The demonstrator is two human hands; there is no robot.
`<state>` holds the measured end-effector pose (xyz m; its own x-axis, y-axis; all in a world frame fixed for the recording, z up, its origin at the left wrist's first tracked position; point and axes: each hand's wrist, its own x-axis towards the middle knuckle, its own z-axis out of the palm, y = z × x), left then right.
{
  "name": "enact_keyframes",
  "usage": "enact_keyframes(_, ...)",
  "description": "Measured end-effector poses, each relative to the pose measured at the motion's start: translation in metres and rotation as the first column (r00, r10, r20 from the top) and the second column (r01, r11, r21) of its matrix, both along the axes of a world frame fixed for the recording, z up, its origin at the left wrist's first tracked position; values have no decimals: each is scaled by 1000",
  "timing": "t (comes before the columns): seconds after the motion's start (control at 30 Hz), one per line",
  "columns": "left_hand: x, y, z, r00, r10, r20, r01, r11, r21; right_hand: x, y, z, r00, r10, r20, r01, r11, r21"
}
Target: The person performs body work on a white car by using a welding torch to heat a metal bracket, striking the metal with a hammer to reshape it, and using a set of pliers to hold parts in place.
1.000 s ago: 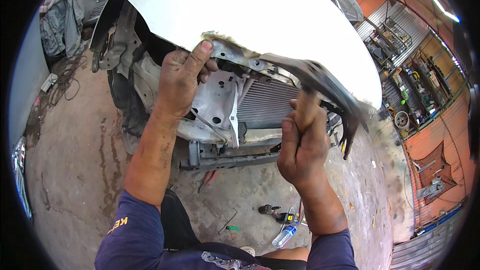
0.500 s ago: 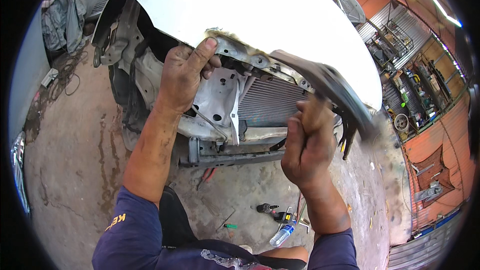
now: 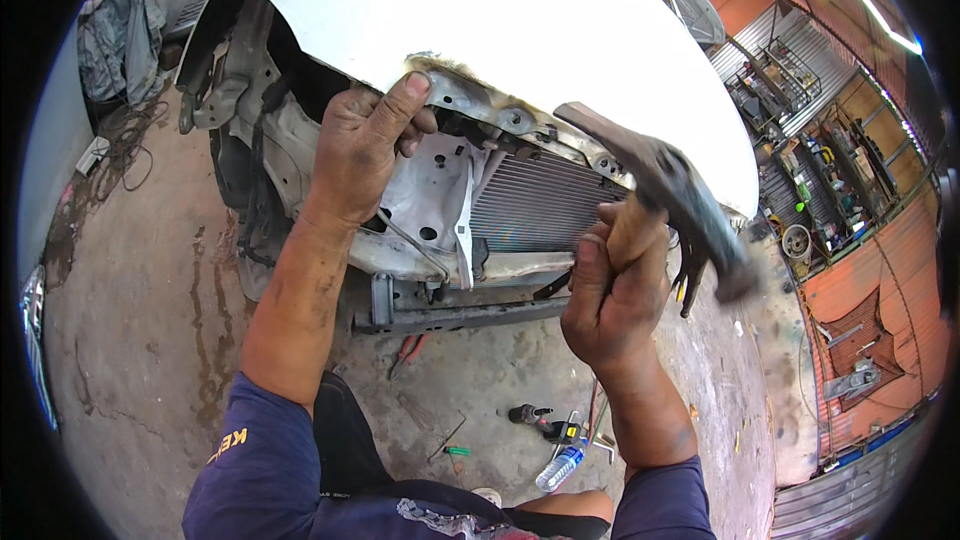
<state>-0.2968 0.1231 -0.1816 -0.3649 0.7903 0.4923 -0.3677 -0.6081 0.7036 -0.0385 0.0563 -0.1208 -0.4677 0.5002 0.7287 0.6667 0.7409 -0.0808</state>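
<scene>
My left hand pinches the lower edge of a white car body panel, its thumb on a bare metal flange with holes and a scuffed, discoloured rim. My right hand is wrapped round the wooden handle of a hammer, whose long dark metal head lies across the view in front of the flange's right end. Below the panel are a radiator, a pale bracket and a crossbeam of the car's stripped front.
On the concrete floor lie red-handled pliers, a green-handled tool, a dark power tool and a plastic bottle. Cables and a grey cover are at left. Cluttered shelves stand at right.
The hammer and my right hand have shifted slightly up and to the right since a second ago, the head swinging a little. My left hand keeps its hold on the panel edge.
</scene>
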Motion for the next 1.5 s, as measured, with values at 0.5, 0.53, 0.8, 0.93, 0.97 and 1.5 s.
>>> enact_keyframes(0.5,-6,7,-1,1000,-24,1,24,1000,0,22,-9,-8,946,16,-324,-165,884,-438)
enact_keyframes(0.53,-6,6,1,998,-54,14,54,998,-13,30,-11,-8,922,47,-385,-248,835,-492)
enact_keyframes(0.8,-12,0,8,995,-87,-41,85,996,-36,29,-41,13,867,25,-498,-374,694,-615)
enact_keyframes(0.93,-9,4,4,997,-78,-25,78,997,-11,7,-32,28,902,245,-354,-304,945,-121)
enact_keyframes(0.97,-9,5,3,997,-75,-32,75,997,2,3,-29,31,920,256,-296,-285,956,-60)
enact_keyframes(1.5,-9,9,-4,996,-93,-15,94,993,74,-27,-15,53,987,-64,148,78,993,-94)
